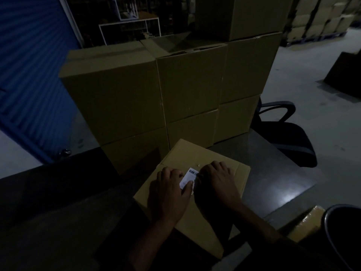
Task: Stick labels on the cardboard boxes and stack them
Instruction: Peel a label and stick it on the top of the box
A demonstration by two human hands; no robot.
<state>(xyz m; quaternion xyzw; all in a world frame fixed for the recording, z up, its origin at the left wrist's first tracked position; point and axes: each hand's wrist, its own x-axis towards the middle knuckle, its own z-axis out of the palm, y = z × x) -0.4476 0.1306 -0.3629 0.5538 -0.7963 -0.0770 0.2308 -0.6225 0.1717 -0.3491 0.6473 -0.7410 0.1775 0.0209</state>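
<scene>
A closed cardboard box [197, 153] lies on the table right in front of me. A small white label [188, 178] with a barcode sits on its top. My left hand [169, 192] rests flat on the box and its thumb presses the label's lower left part. My right hand [216, 182] lies flat beside it and covers the label's right side. Behind the box rises a stack of cardboard boxes [121, 94], several wide and up to three high.
The dark table [273, 173] runs left and right. A black office chair [289, 133] stands to the right of the stack. A blue shutter [29, 75] fills the left. Another taped box [310, 220] and a dark round rim [332, 231] sit at the lower right. Far stacked boxes [322, 16] line the back.
</scene>
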